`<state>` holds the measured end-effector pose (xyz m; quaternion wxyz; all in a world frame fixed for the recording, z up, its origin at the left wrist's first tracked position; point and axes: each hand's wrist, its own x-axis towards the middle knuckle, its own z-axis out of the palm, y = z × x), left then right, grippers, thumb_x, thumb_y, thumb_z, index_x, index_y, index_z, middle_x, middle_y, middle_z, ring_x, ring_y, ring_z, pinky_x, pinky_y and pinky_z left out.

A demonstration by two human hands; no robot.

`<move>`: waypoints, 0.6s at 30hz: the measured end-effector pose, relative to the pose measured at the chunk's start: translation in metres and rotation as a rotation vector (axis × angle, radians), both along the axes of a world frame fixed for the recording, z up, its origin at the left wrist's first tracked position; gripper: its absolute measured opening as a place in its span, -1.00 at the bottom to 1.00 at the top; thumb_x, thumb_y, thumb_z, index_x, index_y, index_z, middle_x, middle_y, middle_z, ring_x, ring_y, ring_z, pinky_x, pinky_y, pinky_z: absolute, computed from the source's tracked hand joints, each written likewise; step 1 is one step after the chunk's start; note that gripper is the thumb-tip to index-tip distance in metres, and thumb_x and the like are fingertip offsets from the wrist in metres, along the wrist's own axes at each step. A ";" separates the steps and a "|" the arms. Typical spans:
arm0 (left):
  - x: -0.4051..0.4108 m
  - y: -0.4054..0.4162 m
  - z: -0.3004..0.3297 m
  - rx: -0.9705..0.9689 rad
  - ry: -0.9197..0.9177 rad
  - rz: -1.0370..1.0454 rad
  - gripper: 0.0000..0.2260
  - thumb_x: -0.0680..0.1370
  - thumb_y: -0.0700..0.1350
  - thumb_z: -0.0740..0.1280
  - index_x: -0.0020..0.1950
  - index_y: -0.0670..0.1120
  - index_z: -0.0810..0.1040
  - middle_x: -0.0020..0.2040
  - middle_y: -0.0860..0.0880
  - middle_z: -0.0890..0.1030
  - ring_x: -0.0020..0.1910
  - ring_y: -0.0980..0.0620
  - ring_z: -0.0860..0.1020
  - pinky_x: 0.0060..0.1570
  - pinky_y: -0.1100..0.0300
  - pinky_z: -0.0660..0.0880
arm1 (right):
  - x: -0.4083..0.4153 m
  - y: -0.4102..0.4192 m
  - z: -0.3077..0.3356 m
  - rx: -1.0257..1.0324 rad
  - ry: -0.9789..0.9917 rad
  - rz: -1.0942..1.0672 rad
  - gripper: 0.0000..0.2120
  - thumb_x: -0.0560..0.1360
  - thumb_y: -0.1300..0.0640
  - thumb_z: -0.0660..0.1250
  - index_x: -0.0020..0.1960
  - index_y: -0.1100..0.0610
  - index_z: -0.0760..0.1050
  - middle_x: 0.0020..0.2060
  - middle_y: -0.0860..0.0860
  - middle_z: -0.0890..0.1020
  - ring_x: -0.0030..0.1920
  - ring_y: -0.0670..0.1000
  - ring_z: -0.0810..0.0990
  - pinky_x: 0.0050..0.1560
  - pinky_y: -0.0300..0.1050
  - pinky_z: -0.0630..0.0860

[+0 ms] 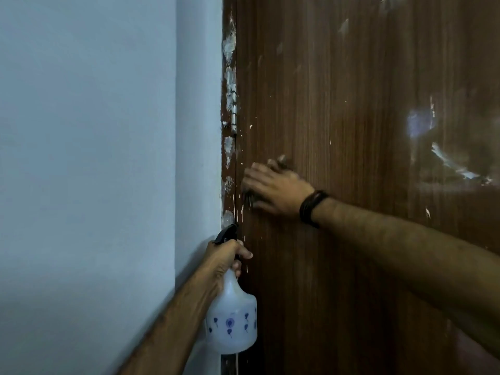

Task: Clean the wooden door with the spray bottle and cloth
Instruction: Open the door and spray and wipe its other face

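Observation:
The brown wooden door (351,117) fills the right half of the view, with white paint specks and smears on it. My right hand (273,186) presses a dark cloth (248,197) flat against the door near its hinge edge; only scraps of the cloth show under the fingers. A dark band sits on that wrist. My left hand (224,257) grips the neck and trigger of a white spray bottle (232,318) with blue flower prints and a black nozzle, held low beside the door edge.
A pale blue wall (94,158) takes up the left half. The door frame (228,147) between wall and door carries white plaster patches and a metal hinge (234,115).

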<state>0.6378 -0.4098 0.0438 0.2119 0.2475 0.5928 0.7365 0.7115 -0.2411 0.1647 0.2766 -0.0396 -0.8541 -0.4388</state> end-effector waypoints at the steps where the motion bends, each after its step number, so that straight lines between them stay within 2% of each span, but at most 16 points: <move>1: 0.003 0.002 0.001 -0.005 0.008 -0.004 -0.76 0.41 -0.41 0.39 0.03 -0.18 0.56 -0.32 -0.04 0.48 -0.57 0.12 0.30 -0.55 0.26 0.32 | 0.009 0.002 0.021 -0.004 0.097 -0.020 -0.37 0.67 -0.23 -0.03 0.64 0.04 -0.01 0.63 0.07 0.04 0.62 0.10 -0.05 0.56 0.20 -0.12; 3: 0.009 0.007 0.001 -0.013 0.024 -0.020 -0.74 0.42 -0.41 0.40 0.07 -0.20 0.55 -0.29 -0.04 0.49 -0.58 0.13 0.31 -0.55 0.25 0.34 | 0.025 0.009 0.049 0.017 0.239 -0.059 -0.36 0.67 -0.24 -0.04 0.63 0.08 0.07 0.61 0.11 0.15 0.61 0.14 0.05 0.56 0.25 -0.20; 5: 0.018 0.015 0.002 -0.023 0.034 -0.050 -0.76 0.43 -0.40 0.39 0.05 -0.18 0.54 -0.26 -0.05 0.49 -0.57 0.14 0.31 -0.54 0.25 0.34 | 0.038 0.018 0.054 0.033 0.270 -0.054 -0.35 0.66 -0.25 -0.03 0.61 0.10 0.14 0.58 0.12 0.24 0.59 0.16 0.14 0.56 0.31 -0.13; 9: 0.041 0.031 0.004 -0.050 0.084 -0.081 -0.79 0.43 -0.38 0.41 0.02 -0.18 0.54 -0.21 -0.05 0.52 -0.55 0.15 0.33 -0.54 0.25 0.35 | 0.050 0.031 0.012 0.090 0.169 -0.011 -0.32 0.62 -0.28 -0.05 0.60 0.09 0.18 0.56 0.12 0.26 0.58 0.16 0.17 0.54 0.34 0.00; 14: 0.073 0.043 0.007 -0.044 0.072 -0.170 -0.77 0.41 -0.40 0.41 -0.05 -0.13 0.53 -0.40 0.02 0.49 -0.58 0.14 0.32 -0.55 0.23 0.33 | 0.086 0.050 -0.047 0.195 -0.025 0.071 -0.38 0.63 -0.23 0.03 0.58 0.08 0.24 0.54 0.10 0.31 0.56 0.14 0.22 0.55 0.28 0.06; 16: 0.082 0.047 0.012 -0.039 0.071 -0.202 -0.76 0.41 -0.41 0.42 -0.01 -0.15 0.54 -0.44 0.02 0.48 -0.58 0.13 0.31 -0.54 0.22 0.33 | 0.103 0.057 -0.034 0.178 0.034 0.069 -0.39 0.64 -0.21 0.01 0.57 0.09 0.28 0.54 0.11 0.33 0.55 0.14 0.24 0.54 0.28 0.09; 18: 0.097 0.051 0.021 -0.030 0.092 -0.224 -0.74 0.42 -0.42 0.42 0.04 -0.18 0.56 -0.42 0.01 0.50 -0.57 0.12 0.32 -0.54 0.21 0.34 | 0.122 0.060 -0.002 0.110 0.207 0.032 -0.38 0.64 -0.21 -0.03 0.57 0.10 0.27 0.55 0.11 0.31 0.56 0.15 0.23 0.53 0.28 0.10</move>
